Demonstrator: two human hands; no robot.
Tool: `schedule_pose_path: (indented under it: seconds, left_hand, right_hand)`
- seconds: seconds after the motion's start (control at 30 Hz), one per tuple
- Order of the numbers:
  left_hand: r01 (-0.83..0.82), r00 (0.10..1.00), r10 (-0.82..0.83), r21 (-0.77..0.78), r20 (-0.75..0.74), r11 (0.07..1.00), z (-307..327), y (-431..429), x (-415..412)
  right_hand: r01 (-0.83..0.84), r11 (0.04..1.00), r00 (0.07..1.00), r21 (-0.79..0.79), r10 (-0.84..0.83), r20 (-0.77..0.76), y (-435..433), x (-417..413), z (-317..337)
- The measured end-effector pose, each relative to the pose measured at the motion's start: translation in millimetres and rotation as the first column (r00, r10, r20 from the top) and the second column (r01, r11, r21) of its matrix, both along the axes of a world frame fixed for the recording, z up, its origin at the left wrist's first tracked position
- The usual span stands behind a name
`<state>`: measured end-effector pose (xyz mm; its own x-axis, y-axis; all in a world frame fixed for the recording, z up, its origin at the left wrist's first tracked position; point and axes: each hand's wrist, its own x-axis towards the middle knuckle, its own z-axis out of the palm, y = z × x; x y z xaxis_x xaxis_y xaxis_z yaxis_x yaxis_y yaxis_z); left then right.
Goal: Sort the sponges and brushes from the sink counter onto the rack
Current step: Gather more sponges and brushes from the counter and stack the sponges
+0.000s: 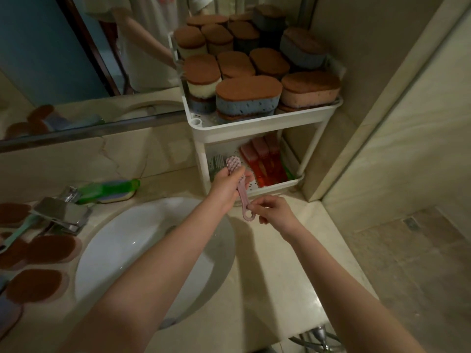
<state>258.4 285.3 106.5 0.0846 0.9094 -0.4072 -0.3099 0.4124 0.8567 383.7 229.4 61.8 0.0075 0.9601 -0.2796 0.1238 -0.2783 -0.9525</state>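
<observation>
A beige marble sink counter carries a white oval basin sunk into it. At the basin's 9 o'clock stands a chrome faucet. At 11 o'clock a green-handled sponge brush lies near the wall. Further out at 9 o'clock lie flat brown-topped oval sponges, with a teal brush handle among them. At the basin's 1 o'clock a white plastic two-tier rack stands on the counter in the corner. Its upper tier holds stacked brown-topped sponges with blue, cream and pink bodies. Its lower tier holds red and pink brushes side by side, with a greyish brush, partly hidden, at their 9 o'clock.
</observation>
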Motion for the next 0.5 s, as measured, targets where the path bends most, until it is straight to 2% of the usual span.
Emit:
schedule_pose_path:
  seconds: [0.1, 0.17, 0.27, 0.37, 0.5]
  left_hand:
    - [0.057, 0.996, -0.059, -0.035, -0.071, 0.998, -5, -1, -2]
    - [0.12, 0.976, -0.129, -0.063, -0.178, 0.991, -5, -2, -10]
    - [0.169, 0.921, -0.197, -0.11, -0.335, 0.979, -8, -4, -33]
    - [0.204, 0.886, -0.259, -0.179, -0.384, 0.962, -9, -7, -58]
    - [0.164, 0.891, -0.22, -0.17, -0.397, 0.972, -8, -7, -79]
  right_hand:
    - [0.004, 1.0, 1.0, -0.027, -0.004, 0.008, 2, -4, -3]
    - [0.05, 0.998, 0.998, -0.048, -0.048, 0.042, 13, -4, -2]
    - [0.161, 0.983, 0.965, -0.085, -0.138, 0.225, 48, 1, -2]
    - [0.155, 0.97, 0.898, -0.19, -0.058, 0.436, 83, 1, -5]
    - [0.132, 0.963, 0.784, -0.235, 0.044, 0.619, 108, -7, -6]
